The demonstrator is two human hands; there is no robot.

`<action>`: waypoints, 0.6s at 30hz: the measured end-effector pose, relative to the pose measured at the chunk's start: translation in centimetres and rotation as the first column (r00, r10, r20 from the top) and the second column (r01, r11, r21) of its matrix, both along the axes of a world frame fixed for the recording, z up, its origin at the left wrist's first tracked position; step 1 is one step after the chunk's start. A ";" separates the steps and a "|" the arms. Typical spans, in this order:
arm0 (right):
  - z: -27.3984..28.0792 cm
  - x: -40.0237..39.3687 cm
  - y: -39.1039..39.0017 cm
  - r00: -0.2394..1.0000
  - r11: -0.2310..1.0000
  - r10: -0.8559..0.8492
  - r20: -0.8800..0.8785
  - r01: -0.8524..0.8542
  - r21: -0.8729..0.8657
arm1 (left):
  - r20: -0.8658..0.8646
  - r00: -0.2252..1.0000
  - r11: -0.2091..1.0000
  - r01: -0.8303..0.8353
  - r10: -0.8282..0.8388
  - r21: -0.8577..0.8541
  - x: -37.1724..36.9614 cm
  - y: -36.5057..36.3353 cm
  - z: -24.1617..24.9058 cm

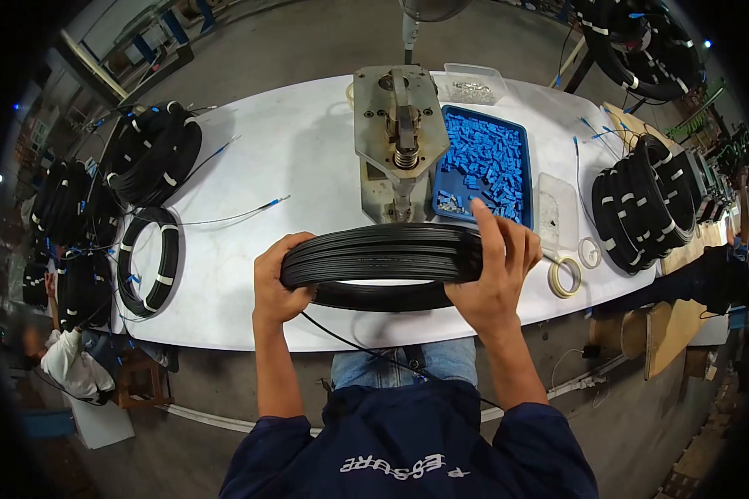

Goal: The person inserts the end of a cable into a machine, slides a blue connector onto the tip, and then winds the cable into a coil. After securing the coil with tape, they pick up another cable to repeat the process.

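Holding a black cable coil (383, 264) over the table's (291, 150) near edge, I have both hands clamped on it: the left hand (280, 287) wraps its left side, the right hand (495, 270) grips its right side with fingers spread over the top. The coil looks fully wound, but I see no white ties on it, unlike the bound stack (641, 200) at the right edge and the coils (151, 154) at the left edge, so I judge binding is left. A loose tail (366, 349) hangs off toward my lap. The press (398, 133) stands at the far middle, the blue tray (484, 165) of clips beside it, the tape roll (564, 276) just right of my right hand.
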State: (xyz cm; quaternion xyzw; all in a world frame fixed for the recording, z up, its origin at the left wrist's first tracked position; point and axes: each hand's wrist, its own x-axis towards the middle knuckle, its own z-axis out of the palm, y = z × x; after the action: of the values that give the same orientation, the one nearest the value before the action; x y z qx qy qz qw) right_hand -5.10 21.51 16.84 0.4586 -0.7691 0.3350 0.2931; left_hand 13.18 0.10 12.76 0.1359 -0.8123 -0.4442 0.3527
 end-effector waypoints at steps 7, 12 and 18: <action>1.4 1.9 1.3 0.968 0.989 -0.016 0.250 -0.021 0.147 | -0.072 0.997 1.000 0.004 -0.002 0.025 -0.1 -0.8 -0.9; -1.9 1.7 2.7 0.907 0.998 -0.015 0.420 -0.014 0.066 | -0.058 0.998 0.982 0.017 -0.007 0.188 0.0 -0.4 -0.6; -1.7 2.3 4.1 0.903 0.978 -0.194 0.382 0.148 0.147 | -0.011 1.000 0.938 -0.001 0.005 0.348 0.9 -0.4 -2.5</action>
State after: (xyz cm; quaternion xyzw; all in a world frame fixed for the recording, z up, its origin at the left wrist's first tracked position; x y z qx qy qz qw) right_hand -2.78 25.57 15.10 0.3284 -0.8675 0.3488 0.1335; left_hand 14.08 -0.28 10.23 0.1948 -0.7187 -0.5809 0.3287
